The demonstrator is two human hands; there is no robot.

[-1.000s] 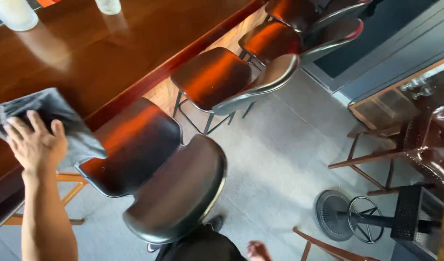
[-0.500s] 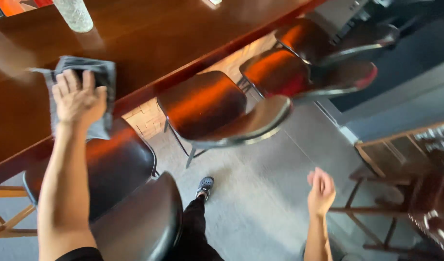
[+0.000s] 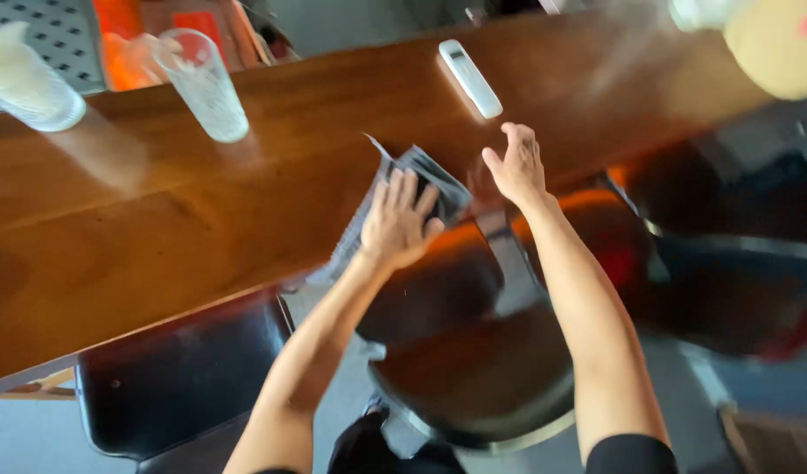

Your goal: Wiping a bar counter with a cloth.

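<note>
1. The left hand (image 3: 399,219) lies flat with fingers spread on a grey cloth (image 3: 421,189), pressing it onto the near edge of the long brown wooden worktop (image 3: 158,228).
2. The cloth is crumpled. Part of it rests on the worktop, and part hangs over the near edge below the left hand.
3. The right hand (image 3: 515,165) is just right of the cloth, open with fingers loosely spread. It holds nothing and hovers over the worktop's edge. Whether it touches the wood cannot be told.
4. A white, flat, oblong remote-like thing (image 3: 470,77) lies on the worktop beyond the cloth, toward the far side and a little to its right.
5. A clear drinking glass (image 3: 203,83) stands on the worktop well left of the cloth, on the far side.
6. A second glass (image 3: 26,83), pale and blurred, stands farther left of the cloth, near the picture's corner.
7. Below the cloth, off the worktop's near edge, a dark glossy stool seat (image 3: 474,369) sits between the person's two forearms.
8. Another dark seat (image 3: 171,377) stands lower left of the cloth, tucked partly under the worktop.
</note>
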